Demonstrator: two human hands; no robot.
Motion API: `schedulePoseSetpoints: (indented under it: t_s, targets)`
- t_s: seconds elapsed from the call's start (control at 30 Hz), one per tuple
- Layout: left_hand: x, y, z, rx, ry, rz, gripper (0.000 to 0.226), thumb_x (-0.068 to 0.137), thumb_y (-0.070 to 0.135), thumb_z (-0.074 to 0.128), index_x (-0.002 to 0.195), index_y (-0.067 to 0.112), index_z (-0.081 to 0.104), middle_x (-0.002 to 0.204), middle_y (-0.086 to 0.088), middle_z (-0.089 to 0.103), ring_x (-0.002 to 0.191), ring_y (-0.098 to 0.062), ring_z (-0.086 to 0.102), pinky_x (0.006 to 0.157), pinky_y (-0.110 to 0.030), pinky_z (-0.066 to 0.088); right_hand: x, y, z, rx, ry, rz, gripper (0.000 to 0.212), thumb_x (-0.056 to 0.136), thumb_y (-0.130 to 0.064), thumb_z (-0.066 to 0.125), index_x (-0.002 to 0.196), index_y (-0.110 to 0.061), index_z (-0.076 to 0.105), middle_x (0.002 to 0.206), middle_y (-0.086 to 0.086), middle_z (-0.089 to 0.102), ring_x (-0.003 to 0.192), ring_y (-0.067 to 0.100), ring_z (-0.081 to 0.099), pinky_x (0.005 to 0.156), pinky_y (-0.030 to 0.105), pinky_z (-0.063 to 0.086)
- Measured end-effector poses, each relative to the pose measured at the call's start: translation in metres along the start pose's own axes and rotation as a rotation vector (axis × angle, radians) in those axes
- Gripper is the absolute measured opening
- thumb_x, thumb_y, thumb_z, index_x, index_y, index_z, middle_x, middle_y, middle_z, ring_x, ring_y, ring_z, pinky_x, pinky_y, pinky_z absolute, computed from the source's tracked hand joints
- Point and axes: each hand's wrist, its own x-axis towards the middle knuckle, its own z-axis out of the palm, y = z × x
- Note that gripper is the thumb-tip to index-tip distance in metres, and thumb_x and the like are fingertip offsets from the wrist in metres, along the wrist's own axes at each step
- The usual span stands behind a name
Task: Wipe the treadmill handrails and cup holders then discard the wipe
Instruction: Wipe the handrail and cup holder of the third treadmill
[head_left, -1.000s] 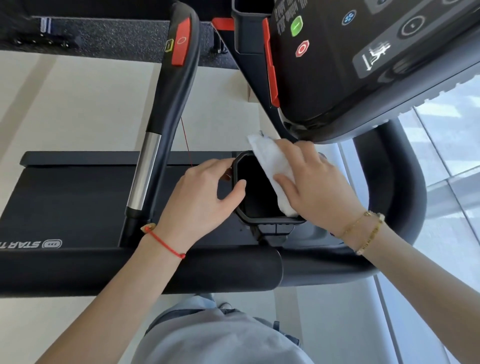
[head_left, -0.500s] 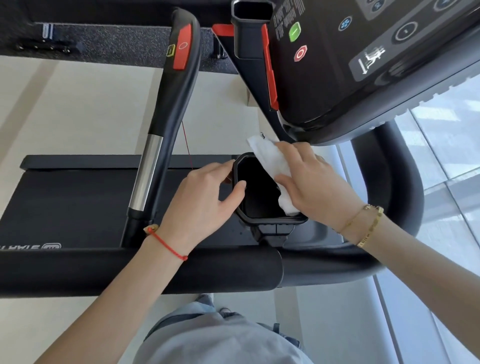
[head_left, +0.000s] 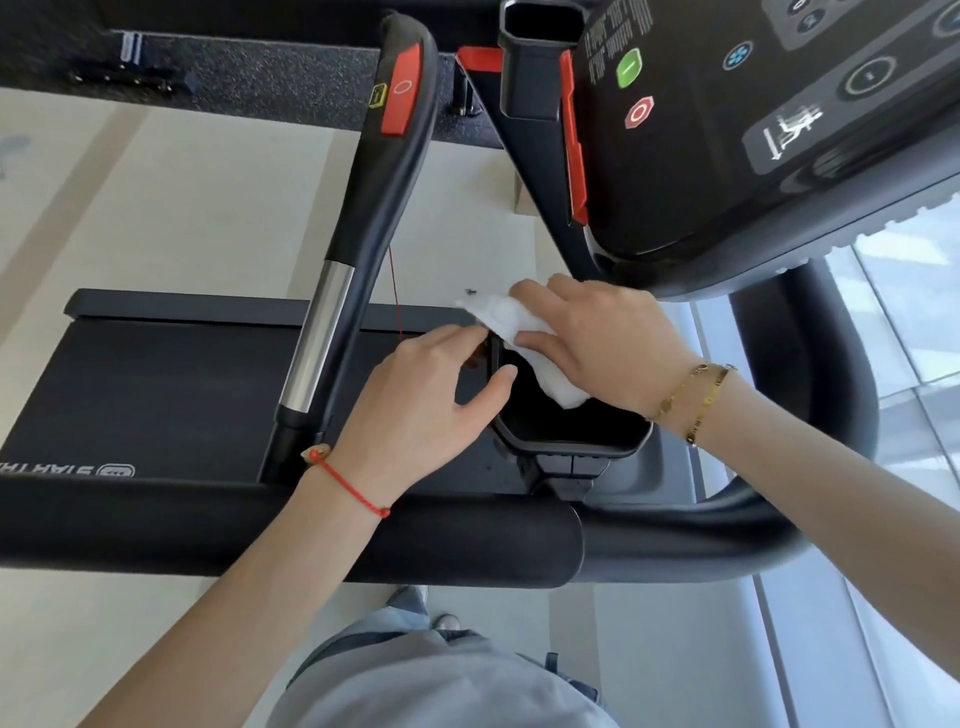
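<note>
White and crumpled, the wipe (head_left: 524, 343) sits just right of the frame's centre, draped over the far rim of a black cup holder (head_left: 571, 431) and hanging into its dark well. The right hand (head_left: 597, 348) presses it against that rim, fingers curled over the top and thumb pinching it from below. The left hand (head_left: 421, 410) grips the holder's left edge, thumb hooked over the rim, steadying it. A long black handrail (head_left: 291, 530) crosses the lower part of the frame under both forearms. The cup-holder step looks to be underway. Next would likely call for dragging the wipe around the remaining rim and down inside the well, keeping the steadying grip. A second cup holder (head_left: 535, 62) shows at upper centre.
</note>
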Motion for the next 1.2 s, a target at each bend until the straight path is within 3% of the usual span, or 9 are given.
schedulePoseSetpoints:
  t_s: [0.1, 0.23, 0.43, 0.53, 0.63, 0.83, 0.97, 1.07, 1.2]
  targets:
    - [0.000, 0.001, -0.001, -0.011, -0.035, -0.011, 0.052, 0.094, 0.049, 0.048, 0.138, 0.023, 0.055, 0.107, 0.007, 0.065, 0.095, -0.013, 0.061, 0.085, -0.039, 0.054, -0.018, 0.006, -0.001, 0.013, 0.000, 0.117, 0.042, 0.100, -0.046, 0.035, 0.131, -0.018, 0.041, 0.101, 0.008, 0.055, 0.080, 0.030, 0.061, 0.056, 0.032, 0.036]
    - [0.001, 0.002, -0.001, -0.018, -0.033, 0.010, 0.043, 0.095, 0.044, 0.051, 0.133, 0.026, 0.059, 0.099, 0.007, 0.065, 0.088, -0.014, 0.060, 0.081, -0.039, 0.054, -0.035, 0.001, -0.001, 0.063, -0.004, 0.254, 0.046, 0.099, -0.041, 0.042, 0.137, -0.016, 0.035, 0.109, 0.012, 0.055, 0.077, 0.034, 0.062, 0.057, 0.029, 0.032]
    - [0.003, 0.002, 0.001, 0.003, -0.039, 0.031, 0.040, 0.096, 0.039, 0.051, 0.130, 0.022, 0.061, 0.087, 0.005, 0.062, 0.081, -0.015, 0.060, 0.076, -0.040, 0.055, -0.071, -0.007, 0.004, 0.612, 0.026, 0.572, 0.053, 0.094, -0.048, 0.048, 0.131, -0.014, 0.032, 0.074, -0.003, 0.048, 0.057, 0.009, 0.042, 0.048, 0.023, 0.028]
    - [0.002, 0.002, 0.000, 0.000, -0.033, 0.023, 0.042, 0.096, 0.039, 0.051, 0.133, 0.021, 0.060, 0.091, 0.004, 0.065, 0.085, -0.016, 0.063, 0.080, -0.040, 0.055, -0.058, 0.001, 0.006, 0.701, -0.026, 0.585, 0.049, 0.096, -0.044, 0.048, 0.130, -0.014, 0.032, 0.080, 0.002, 0.052, 0.064, 0.015, 0.048, 0.051, 0.028, 0.032]
    - [0.001, 0.003, 0.000, 0.000, -0.035, 0.012, 0.041, 0.096, 0.040, 0.051, 0.131, 0.022, 0.061, 0.092, 0.003, 0.066, 0.086, -0.018, 0.063, 0.081, -0.041, 0.055, -0.039, 0.008, 0.006, 0.735, -0.021, 0.597, 0.046, 0.098, -0.036, 0.050, 0.132, -0.008, 0.039, 0.092, 0.006, 0.053, 0.077, 0.023, 0.050, 0.064, 0.029, 0.037]
    - [0.002, 0.005, 0.000, 0.016, -0.050, 0.002, 0.040, 0.095, 0.040, 0.049, 0.126, 0.020, 0.063, 0.090, -0.001, 0.066, 0.084, -0.021, 0.064, 0.079, -0.042, 0.055, -0.071, -0.007, 0.014, 0.785, 0.035, 0.645, 0.045, 0.097, -0.035, 0.053, 0.127, -0.008, 0.033, 0.075, -0.005, 0.047, 0.063, 0.004, 0.047, 0.043, 0.014, 0.035]
    - [0.002, 0.005, 0.001, 0.018, -0.038, -0.009, 0.042, 0.096, 0.041, 0.048, 0.130, 0.022, 0.061, 0.090, 0.000, 0.065, 0.084, -0.020, 0.063, 0.079, -0.041, 0.055, -0.057, 0.001, 0.013, 0.800, -0.003, 0.649, 0.041, 0.096, -0.034, 0.054, 0.120, -0.007, 0.036, 0.079, -0.002, 0.050, 0.063, 0.008, 0.048, 0.045, 0.009, 0.037]
    - [0.000, 0.005, 0.002, 0.014, -0.028, -0.016, 0.046, 0.096, 0.042, 0.049, 0.137, 0.022, 0.057, 0.095, 0.003, 0.065, 0.089, -0.016, 0.063, 0.081, -0.039, 0.055, -0.042, 0.007, 0.009, 0.860, 0.001, 0.652, 0.048, 0.097, -0.031, 0.052, 0.136, -0.009, 0.034, 0.100, 0.005, 0.057, 0.075, 0.017, 0.052, 0.053, 0.015, 0.035]
    - [-0.001, 0.006, 0.003, 0.009, -0.012, -0.027, 0.048, 0.096, 0.042, 0.050, 0.138, 0.021, 0.055, 0.108, 0.005, 0.066, 0.101, -0.014, 0.062, 0.088, -0.038, 0.054, -0.065, -0.008, 0.012, 0.835, 0.032, 0.679, 0.036, 0.097, -0.033, 0.053, 0.118, -0.011, 0.034, 0.080, -0.008, 0.044, 0.065, 0.001, 0.043, 0.046, 0.011, 0.035]
